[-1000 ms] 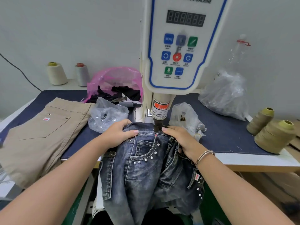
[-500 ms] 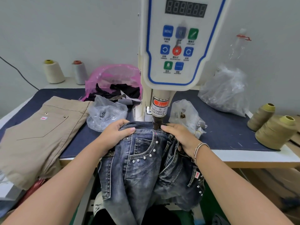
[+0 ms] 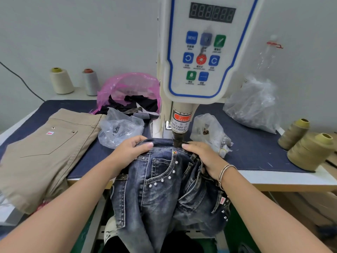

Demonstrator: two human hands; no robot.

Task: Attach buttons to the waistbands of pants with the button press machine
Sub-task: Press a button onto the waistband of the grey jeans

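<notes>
Jeans waistband [image 3: 162, 143] runs left-right at frame centre under the press head [image 3: 179, 138], left hand [image 3: 132, 149] and right hand [image 3: 202, 154] gripping it either side, right fingertips nearer the punch, nearly touching.

Single head-worn wide-angle view, looking forward and down from close above the counter [image 3: 273, 177] edge. The button press machine [image 3: 200, 52] stands directly ahead, filling the upper centre at near range. Both forearms enter from the lower corners, below the machine; the wall lies behind it.
</notes>
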